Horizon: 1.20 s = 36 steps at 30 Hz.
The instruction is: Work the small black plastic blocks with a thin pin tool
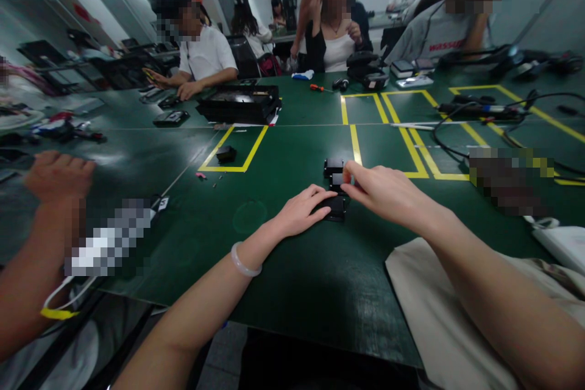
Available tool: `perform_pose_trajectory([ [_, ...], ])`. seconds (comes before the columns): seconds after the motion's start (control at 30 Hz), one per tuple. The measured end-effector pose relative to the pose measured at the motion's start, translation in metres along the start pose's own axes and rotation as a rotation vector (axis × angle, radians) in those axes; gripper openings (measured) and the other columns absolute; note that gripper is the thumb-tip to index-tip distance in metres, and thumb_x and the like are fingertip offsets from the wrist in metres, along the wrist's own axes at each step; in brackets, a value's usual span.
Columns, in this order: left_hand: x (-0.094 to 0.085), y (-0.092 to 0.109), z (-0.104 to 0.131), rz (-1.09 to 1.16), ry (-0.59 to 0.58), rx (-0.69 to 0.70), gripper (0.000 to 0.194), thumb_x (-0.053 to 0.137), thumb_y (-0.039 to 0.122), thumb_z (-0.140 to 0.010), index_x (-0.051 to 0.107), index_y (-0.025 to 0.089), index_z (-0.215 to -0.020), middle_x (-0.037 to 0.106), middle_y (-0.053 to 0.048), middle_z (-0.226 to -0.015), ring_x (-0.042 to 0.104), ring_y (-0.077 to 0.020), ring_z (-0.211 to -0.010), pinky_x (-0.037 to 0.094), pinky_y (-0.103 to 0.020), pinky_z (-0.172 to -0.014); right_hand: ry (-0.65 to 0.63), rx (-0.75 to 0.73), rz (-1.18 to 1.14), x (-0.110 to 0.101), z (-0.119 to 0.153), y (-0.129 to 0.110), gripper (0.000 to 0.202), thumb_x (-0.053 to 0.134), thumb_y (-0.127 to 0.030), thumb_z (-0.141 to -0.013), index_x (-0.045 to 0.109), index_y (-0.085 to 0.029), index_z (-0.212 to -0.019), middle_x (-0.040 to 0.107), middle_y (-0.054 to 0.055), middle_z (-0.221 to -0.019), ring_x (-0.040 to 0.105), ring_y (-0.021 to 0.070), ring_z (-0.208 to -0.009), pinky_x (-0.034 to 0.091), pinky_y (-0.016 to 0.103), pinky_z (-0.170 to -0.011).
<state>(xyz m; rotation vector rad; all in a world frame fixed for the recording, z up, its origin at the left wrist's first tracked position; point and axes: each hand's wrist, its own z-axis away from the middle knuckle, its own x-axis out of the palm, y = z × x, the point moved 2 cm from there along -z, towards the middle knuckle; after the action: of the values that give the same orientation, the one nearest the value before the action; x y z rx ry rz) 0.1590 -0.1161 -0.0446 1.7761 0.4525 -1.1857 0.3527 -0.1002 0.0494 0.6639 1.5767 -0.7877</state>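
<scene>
Three small black box-shaped blocks stand in a row on the green table in front of me: a far block, a middle block and a near block. My left hand, with a pale bangle on its wrist, lies at the near block's left side. Its fingers are stretched out, and the thumb and fingertips touch that block. Thumb and bent fingers of my right hand close on the right side of the middle block. Part of that block is hidden behind the fingertips.
Another black block sits inside a yellow tape outline to the left. A large black case and a screwdriver lie farther back. Beige cloth covers the near right edge. A co-worker's arm rests at left; cables run at right.
</scene>
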Motion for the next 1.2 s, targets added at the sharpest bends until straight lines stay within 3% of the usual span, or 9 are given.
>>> perform_pose_trajectory([
  [0.43,0.0030,-0.0009,0.0003,-0.076,-0.008,0.020,0.048,0.044,0.048,-0.096,0.039,0.029,-0.140,0.049,-0.006,-0.123,0.051,-0.0231,-0.112,0.048,-0.037,-0.092,-0.013,-0.011,0.032,0.0024,-0.0024,-0.0003,0.023,0.037,-0.034,-0.096,0.052,-0.021,-0.107,0.065,0.004,-0.073,0.058,0.0187,-0.061,0.024,0.027,-0.052],
  [0.7,0.0024,-0.0003,0.0006,-0.086,-0.006,0.018,0.045,0.047,0.042,-0.096,0.040,0.030,-0.139,0.050,-0.006,-0.122,0.051,-0.0233,-0.111,0.048,-0.036,-0.091,0.007,0.030,0.055,0.0015,-0.0029,-0.0011,0.026,0.038,-0.040,-0.096,0.053,-0.020,-0.104,0.067,0.005,-0.074,0.061,0.0208,-0.064,0.024,0.027,-0.052],
  [0.97,0.0024,-0.0005,0.0010,-0.079,-0.008,0.010,0.046,0.047,0.041,-0.096,0.039,0.032,-0.140,0.049,-0.006,-0.122,0.051,-0.0233,-0.111,0.047,-0.037,-0.093,-0.029,-0.040,-0.004,-0.0005,0.0000,-0.0030,0.020,0.037,-0.031,-0.096,0.049,-0.021,-0.107,0.065,0.003,-0.074,0.058,0.0181,-0.061,0.025,0.026,-0.052],
  [1.2,0.0031,-0.0013,0.0010,-0.087,0.000,0.012,0.046,0.048,0.041,-0.096,0.039,0.031,-0.139,0.050,-0.005,-0.121,0.052,-0.0228,-0.110,0.049,-0.036,-0.090,0.004,-0.007,0.057,0.0025,-0.0021,-0.0020,0.024,0.038,-0.038,-0.096,0.052,-0.021,-0.103,0.065,0.004,-0.072,0.059,0.0199,-0.061,0.022,0.026,-0.050],
])
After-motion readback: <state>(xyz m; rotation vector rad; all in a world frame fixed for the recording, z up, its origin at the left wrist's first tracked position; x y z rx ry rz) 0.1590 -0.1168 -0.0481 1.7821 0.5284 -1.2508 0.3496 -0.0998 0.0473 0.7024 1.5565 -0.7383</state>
